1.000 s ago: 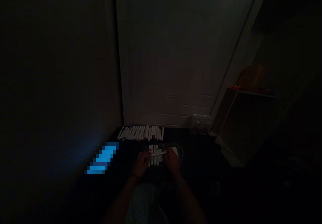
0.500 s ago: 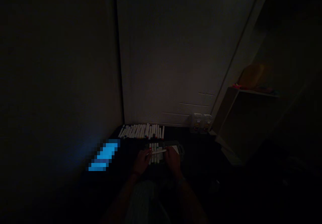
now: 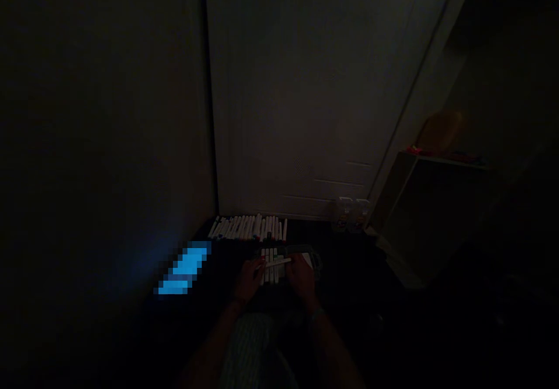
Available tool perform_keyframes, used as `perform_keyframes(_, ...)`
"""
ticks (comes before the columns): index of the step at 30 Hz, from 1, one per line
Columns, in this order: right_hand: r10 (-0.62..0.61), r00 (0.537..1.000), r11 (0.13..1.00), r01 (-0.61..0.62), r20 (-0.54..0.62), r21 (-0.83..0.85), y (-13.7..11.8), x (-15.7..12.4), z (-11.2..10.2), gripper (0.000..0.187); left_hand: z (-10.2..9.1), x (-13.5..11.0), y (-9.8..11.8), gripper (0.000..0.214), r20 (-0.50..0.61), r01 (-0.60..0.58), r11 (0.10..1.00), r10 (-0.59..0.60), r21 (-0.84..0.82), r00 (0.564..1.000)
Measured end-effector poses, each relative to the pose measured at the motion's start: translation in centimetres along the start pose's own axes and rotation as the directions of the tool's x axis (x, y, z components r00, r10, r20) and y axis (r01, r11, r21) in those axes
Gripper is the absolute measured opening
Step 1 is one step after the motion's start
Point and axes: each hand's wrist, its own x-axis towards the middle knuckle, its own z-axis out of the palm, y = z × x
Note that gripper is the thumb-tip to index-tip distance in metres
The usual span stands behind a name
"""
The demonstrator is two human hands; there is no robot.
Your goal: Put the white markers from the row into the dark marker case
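Left hand (image 3: 250, 278): curled, pinching one end of the white marker (image 3: 278, 262).
Right hand (image 3: 301, 273): pinching its other end.
White marker: crosswise above case.
Case (image 3: 318, 262): apparently clear plastic; marker row (image 3: 271, 273) inside.

Pretty sure the marker case (image 3: 318, 265) is clear, slightly glossy plastic. The held marker (image 3: 278, 262) over it and the marker row (image 3: 248, 227) beyond it look like smooth white plastic. Tabletop (image 3: 349, 267) around it reads matt; cloth (image 3: 247, 348) on its near side's kinda textured.
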Motion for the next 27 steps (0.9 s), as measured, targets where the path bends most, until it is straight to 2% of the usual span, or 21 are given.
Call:
perform_keyframes(12,-0.008,1.0,0.999,0.008,0.008,0.05,-0.11,-0.08,-0.52,0.023,0.1,0.15,0.04,0.028,-0.025,0.002,0.999,-0.003,-0.052,1.0)
perform_keyframes(16,-0.036,0.999,0.996,0.036,-0.003,0.084,-0.17,-0.06,-0.47,0.024,-0.27,0.31,0.35,0.029,-0.042,0.009,0.994,-0.013,-0.108,0.999)
perform_keyframes(20,-0.037,0.999,0.998,0.036,0.016,0.047,-0.09,0.0,-0.19,0.026,-0.74,0.44,0.9,0.027,-0.055,0.009,0.988,-0.017,-0.152,0.998)
perform_keyframes(25,0.057,0.997,0.997,-0.054,-0.053,0.052,0.57,0.04,0.17,0.03,-0.82,0.51,0.83,0.029,-0.154,-0.029,0.999,0.022,-0.043,0.988)
perform_keyframes(27,0.106,0.991,0.994,-0.103,-0.081,0.045,0.81,0.09,0.28,0.031,-0.76,0.48,0.78,0.031,-0.147,-0.07,0.997,0.075,0.036,0.986)
